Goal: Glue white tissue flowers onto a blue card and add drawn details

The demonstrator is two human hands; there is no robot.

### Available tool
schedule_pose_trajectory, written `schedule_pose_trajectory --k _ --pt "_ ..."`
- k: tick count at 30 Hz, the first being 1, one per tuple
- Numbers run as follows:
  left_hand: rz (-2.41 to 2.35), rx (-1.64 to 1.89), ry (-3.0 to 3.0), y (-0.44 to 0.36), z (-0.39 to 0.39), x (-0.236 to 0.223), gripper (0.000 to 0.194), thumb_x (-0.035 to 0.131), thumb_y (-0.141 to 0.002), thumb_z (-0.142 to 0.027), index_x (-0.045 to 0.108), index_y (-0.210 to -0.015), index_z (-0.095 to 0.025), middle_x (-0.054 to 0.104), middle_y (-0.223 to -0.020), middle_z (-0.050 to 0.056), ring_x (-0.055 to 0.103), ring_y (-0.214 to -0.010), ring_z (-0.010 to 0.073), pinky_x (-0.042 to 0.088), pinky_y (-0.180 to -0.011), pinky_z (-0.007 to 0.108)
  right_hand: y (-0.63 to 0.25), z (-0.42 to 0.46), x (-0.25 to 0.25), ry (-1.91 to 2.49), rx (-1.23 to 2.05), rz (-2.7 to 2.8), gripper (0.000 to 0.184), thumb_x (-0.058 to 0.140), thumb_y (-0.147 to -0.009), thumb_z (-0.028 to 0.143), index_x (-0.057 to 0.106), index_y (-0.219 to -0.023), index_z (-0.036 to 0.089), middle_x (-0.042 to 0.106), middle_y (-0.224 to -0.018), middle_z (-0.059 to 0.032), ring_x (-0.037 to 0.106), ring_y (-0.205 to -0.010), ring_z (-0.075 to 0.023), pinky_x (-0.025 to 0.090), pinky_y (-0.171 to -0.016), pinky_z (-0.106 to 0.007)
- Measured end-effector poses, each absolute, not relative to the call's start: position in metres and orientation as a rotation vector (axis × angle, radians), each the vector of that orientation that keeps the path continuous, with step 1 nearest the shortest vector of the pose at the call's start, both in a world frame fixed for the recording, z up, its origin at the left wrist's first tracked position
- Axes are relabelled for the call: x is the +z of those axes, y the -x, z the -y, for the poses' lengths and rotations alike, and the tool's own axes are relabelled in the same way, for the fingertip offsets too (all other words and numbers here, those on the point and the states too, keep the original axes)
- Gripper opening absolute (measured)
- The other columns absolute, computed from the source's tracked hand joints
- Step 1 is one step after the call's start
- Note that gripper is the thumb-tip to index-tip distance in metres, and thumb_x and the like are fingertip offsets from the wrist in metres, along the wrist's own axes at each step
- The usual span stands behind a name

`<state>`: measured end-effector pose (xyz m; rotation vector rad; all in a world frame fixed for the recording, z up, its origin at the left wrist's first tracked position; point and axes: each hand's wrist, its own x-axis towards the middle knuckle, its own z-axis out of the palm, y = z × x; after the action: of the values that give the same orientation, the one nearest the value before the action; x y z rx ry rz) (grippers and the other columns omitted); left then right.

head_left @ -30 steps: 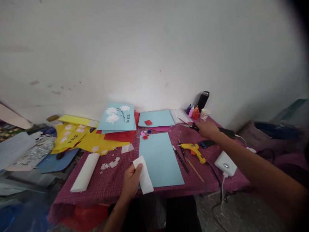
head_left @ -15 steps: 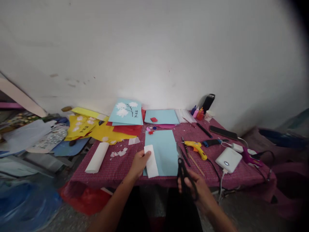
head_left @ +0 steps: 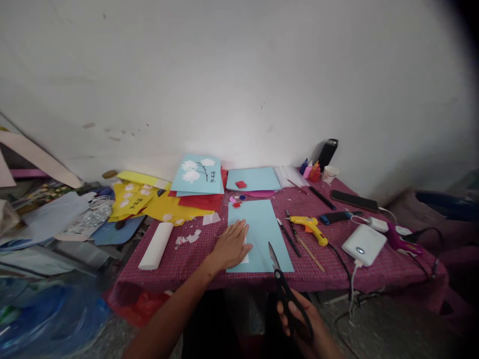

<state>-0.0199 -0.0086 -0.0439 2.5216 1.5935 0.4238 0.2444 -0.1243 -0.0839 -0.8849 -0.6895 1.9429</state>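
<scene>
My left hand (head_left: pixel 232 245) lies flat with its fingers stretched out, palm down over a folded white paper strip (head_left: pixel 246 258). Most of that strip is hidden under the hand. Beneath both is a light blue sheet of paper (head_left: pixel 262 224) at the table's front edge. My right hand (head_left: pixel 299 314) grips black-handled scissors (head_left: pixel 277 274), whose blades are closed and point away over the sheet's lower right part. The blades are apart from the white strip.
A yellow glue gun (head_left: pixel 307 224), a black pen (head_left: pixel 290 239) and a white power bank (head_left: pixel 364 244) lie to the right. Leftward are a white paper roll (head_left: pixel 157 244) and paper scraps (head_left: pixel 189 238). Behind stands a blue card with white flowers (head_left: pixel 198 174).
My left hand has gone from pinching the white strip by its edge to pressing flat on it. The scissors have tilted down, with their blades now showing. The view has shifted slightly.
</scene>
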Motion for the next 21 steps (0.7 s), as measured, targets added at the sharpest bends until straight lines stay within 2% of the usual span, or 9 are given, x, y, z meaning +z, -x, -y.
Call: schedule_pose_trajectory --k 3,8,14,16,18,21 --pt "-1.582 0.294 -2.523 0.017 0.003 -0.054 0.074 0.035 -0.097 -0.061 0.029 -0.154 -0.016 0.022 -0.164 0.013 0.015 -0.152 0.027 0.014 -0.122 0.044 -0.243 0.127 -0.09 0.926 1.953 0.665 0.048 0.084 -0.072 0.047 0.07 -0.109 0.02 0.069 -0.079 -0.0046 0.055 -0.058 -0.0126 0.041 -0.049 -0.023" --pt "-1.579 0.247 -2.534 0.017 0.002 -0.058 0.081 0.03 -0.095 -0.069 0.029 -0.154 -0.014 0.018 -0.165 0.016 0.012 -0.152 0.0307 0.01 -0.121 0.047 -0.242 0.129 -0.098 0.923 1.994 0.648 0.053 0.085 -0.069 0.049 0.07 -0.109 0.018 0.068 -0.077 -0.0053 0.054 -0.056 -0.0128 0.039 -0.047 -0.023" --pt "-1.547 0.213 -2.515 0.017 0.003 -0.048 0.087 0.037 -0.09 -0.074 0.026 -0.156 -0.018 0.017 -0.165 0.016 0.011 -0.152 0.0336 0.013 -0.121 0.051 -0.241 0.13 -0.098 0.825 1.983 0.519 0.04 0.08 -0.077 0.045 0.069 -0.109 0.023 0.068 -0.081 -0.0045 0.056 -0.061 -0.0132 0.042 -0.052 -0.024" --pt "-1.526 0.289 -2.514 0.02 0.007 -0.041 0.085 0.042 -0.091 -0.071 0.026 -0.156 -0.018 0.017 -0.165 0.015 0.012 -0.152 0.0322 0.016 -0.121 0.051 -0.244 0.133 -0.098 0.78 1.988 0.502 0.038 0.078 -0.079 0.043 0.069 -0.11 0.023 0.069 -0.081 -0.005 0.056 -0.061 -0.0136 0.043 -0.054 -0.025" --pt "-1.562 0.466 -2.505 0.026 0.016 -0.037 0.073 0.044 -0.096 -0.06 0.028 -0.155 -0.019 0.02 -0.164 0.015 0.015 -0.152 0.0296 0.02 -0.121 0.05 -0.249 0.137 -0.098 0.744 1.993 0.513 0.037 0.075 -0.082 0.042 0.069 -0.113 0.023 0.069 -0.083 -0.0059 0.057 -0.063 -0.0143 0.044 -0.056 -0.026" --pt "-1.651 0.738 -2.473 0.039 0.035 -0.04 0.051 0.046 -0.099 -0.038 0.042 -0.146 -0.019 0.034 -0.159 0.014 0.028 -0.148 0.0271 0.027 -0.119 0.048 -0.256 0.142 -0.1 0.727 1.988 0.538 0.036 0.072 -0.085 0.039 0.068 -0.117 0.023 0.07 -0.087 -0.0075 0.058 -0.068 -0.0158 0.045 -0.06 -0.028"
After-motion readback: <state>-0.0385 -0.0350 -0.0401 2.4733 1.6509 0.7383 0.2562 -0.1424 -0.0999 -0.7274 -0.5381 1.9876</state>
